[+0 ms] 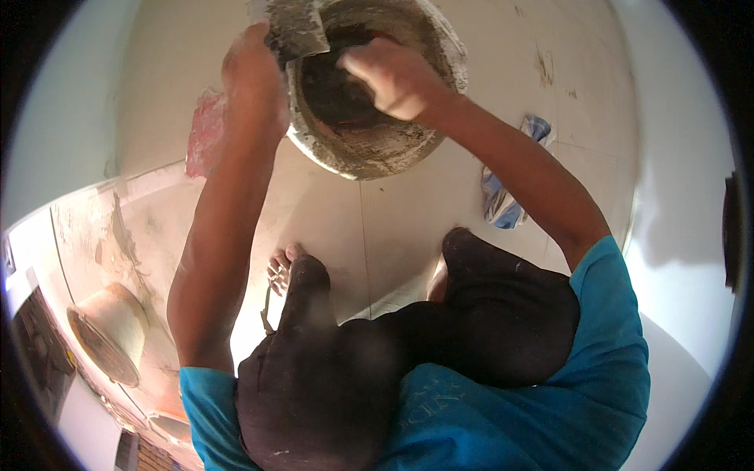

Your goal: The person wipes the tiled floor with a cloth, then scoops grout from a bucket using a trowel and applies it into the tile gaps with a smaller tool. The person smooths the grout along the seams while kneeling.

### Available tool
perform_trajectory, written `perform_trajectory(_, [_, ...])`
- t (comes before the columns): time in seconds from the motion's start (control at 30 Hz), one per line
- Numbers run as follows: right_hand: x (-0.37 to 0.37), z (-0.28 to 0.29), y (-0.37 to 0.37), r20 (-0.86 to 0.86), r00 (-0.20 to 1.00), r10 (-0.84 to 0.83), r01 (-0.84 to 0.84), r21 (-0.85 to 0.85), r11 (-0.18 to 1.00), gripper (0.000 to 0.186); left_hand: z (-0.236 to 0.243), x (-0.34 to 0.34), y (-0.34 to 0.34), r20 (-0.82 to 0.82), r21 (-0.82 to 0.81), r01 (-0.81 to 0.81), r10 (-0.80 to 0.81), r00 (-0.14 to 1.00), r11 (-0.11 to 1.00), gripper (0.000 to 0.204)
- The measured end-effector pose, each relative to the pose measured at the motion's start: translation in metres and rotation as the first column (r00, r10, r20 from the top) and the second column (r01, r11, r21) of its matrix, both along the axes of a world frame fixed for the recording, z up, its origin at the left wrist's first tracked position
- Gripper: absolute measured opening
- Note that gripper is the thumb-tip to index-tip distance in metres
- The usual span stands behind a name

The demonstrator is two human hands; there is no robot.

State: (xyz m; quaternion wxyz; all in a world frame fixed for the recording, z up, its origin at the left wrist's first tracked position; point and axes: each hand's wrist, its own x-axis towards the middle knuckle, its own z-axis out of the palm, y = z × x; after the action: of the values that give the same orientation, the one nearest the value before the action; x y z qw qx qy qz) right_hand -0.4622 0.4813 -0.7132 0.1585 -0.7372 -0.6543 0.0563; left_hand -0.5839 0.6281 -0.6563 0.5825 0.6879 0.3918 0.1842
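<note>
My left hand (253,74) is closed on a flat, square-ended trowel (302,23) smeared with grey material, held at the left rim of a round basin. The basin (369,161) is crusted with dried plaster and has a dark grey inside. My right hand (393,78) is over the basin's interior, blurred a little, its fingers closed; whether they hold anything I cannot make out. A dusty red object (203,129) lies on the floor beside my left forearm.
A blue, white and grey cloth (499,196) lies right of the basin on the tiled floor (361,220). A pale bucket (110,330) stands at the lower left. A white wall (675,196) rises at the right. My bare foot (283,263) shows below the basin.
</note>
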Motion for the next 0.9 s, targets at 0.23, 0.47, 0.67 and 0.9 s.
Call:
perform_trajectory(0.23, [-0.010, 0.005, -0.029, -0.135, 0.988, 0.075, -0.047, 0.201, 0.978, 0.016, -0.004, -0.006, -0.007, 0.145, -0.055, -0.003, 0.011, 0.989, 0.999, 0.034])
perform_trajectory(0.47, [-0.023, -0.014, -0.031, 0.025, 0.992, -0.120, 0.115, 0.157, 0.981, 0.018, 0.004, -0.009, -0.023, 0.139, -0.161, -0.033, 0.056, 0.989, 0.986, 0.036])
perform_trajectory(0.67, [-0.028, 0.009, -0.039, -0.105, 0.977, -0.187, 0.199, 0.119, 0.973, 0.021, -0.006, -0.017, -0.021, -0.298, 0.566, 0.231, -0.065, 0.952, 0.791, 0.045])
perform_trajectory(0.9, [-0.047, -0.013, -0.046, 0.022, 0.999, 0.037, -0.039, 0.135, 0.990, 0.028, -0.003, -0.014, -0.018, -0.021, 0.200, 0.104, -0.102, 0.995, 0.974, 0.043])
